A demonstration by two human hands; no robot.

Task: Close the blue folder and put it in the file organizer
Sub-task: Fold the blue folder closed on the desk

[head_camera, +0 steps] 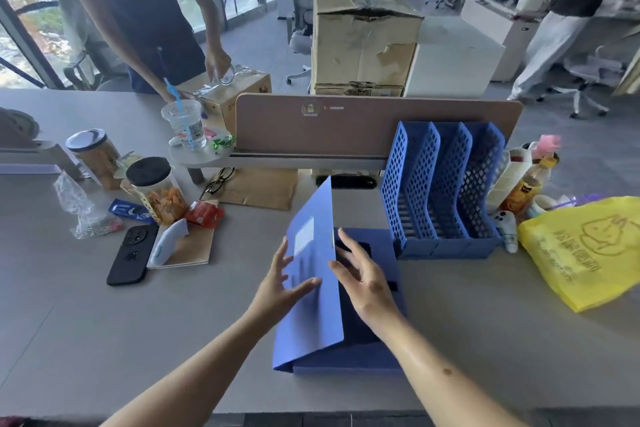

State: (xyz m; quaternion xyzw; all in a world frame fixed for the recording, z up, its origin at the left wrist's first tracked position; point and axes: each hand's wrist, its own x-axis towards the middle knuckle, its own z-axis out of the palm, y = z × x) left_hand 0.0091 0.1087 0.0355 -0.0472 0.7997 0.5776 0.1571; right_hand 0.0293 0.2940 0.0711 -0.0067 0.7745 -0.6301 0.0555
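The blue folder lies on the grey desk just in front of the blue file organizer, its long axis running away from the person. It is half open: the front cover, bearing a pale label, stands raised on edge while the back lies flat. The left hand presses the cover's outer face, fingers spread. The right hand, fingers also apart, reaches inside, seemingly touching the cover's edge.
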